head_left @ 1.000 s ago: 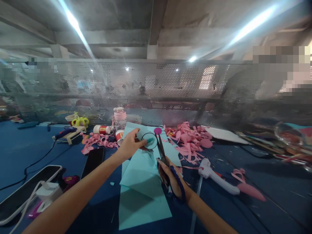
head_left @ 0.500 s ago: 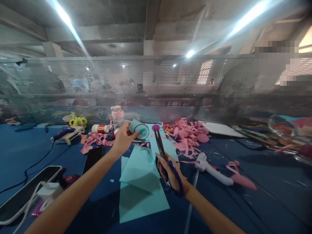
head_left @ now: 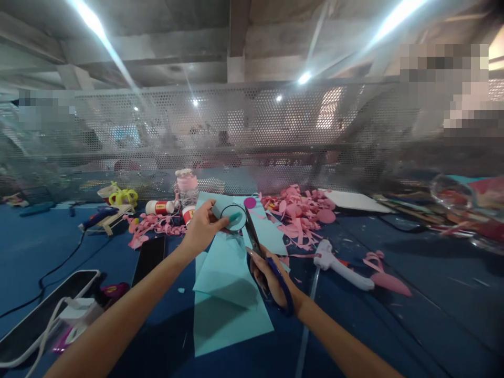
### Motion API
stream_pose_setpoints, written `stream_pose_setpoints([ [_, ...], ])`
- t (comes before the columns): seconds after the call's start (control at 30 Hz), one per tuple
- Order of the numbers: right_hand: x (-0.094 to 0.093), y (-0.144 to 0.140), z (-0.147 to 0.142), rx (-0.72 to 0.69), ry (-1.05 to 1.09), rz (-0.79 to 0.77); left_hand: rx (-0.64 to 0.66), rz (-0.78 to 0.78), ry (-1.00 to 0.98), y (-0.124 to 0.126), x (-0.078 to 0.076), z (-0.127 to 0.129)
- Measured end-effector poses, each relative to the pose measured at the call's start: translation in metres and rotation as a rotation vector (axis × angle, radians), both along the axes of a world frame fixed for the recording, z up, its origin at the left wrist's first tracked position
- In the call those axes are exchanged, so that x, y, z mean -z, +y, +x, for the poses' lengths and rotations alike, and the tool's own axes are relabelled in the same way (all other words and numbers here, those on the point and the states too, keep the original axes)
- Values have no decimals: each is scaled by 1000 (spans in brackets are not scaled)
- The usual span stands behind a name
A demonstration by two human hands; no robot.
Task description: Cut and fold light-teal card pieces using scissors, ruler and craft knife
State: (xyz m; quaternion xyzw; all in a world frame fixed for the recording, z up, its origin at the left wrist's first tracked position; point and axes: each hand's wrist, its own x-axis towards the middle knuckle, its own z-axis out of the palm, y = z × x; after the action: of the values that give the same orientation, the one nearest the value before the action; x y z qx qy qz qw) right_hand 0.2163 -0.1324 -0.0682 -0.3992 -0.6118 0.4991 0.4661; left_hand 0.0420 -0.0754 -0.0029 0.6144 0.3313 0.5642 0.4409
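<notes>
Blue table (head_left: 413, 325), strewn with craft clutter. Teal paper sheets (head_left: 228, 304) lie overlapped near the middle of the near edge; pink paper scraps (head_left: 303, 212) heaped toward the far edge, white glue gun (head_left: 342, 268) just right of the sheets, dark phone (head_left: 148, 253) to their left.

Left hand (head_left: 200, 231) closed in a pinch on a small teal piece with a drawn black circle (head_left: 233, 218), held up above the sheets toward the far edge. Right hand (head_left: 271, 275) closed through the blue handles of the scissors (head_left: 260, 252); blades point at the circle, apparently only slightly parted.

Judgement: for a clean cut, turn the paper into the blades, short bites along the line, pinching fingers clear of the edge.
</notes>
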Motion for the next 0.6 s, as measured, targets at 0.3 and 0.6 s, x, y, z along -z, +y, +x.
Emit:
stream_pose_setpoints([
  [0.3,1,3,3,4,-16,79,19,9,70,-6,3,5],
  [0.6,-4,2,3,4,-19,63,31,-21,57,-11,2,8],
])
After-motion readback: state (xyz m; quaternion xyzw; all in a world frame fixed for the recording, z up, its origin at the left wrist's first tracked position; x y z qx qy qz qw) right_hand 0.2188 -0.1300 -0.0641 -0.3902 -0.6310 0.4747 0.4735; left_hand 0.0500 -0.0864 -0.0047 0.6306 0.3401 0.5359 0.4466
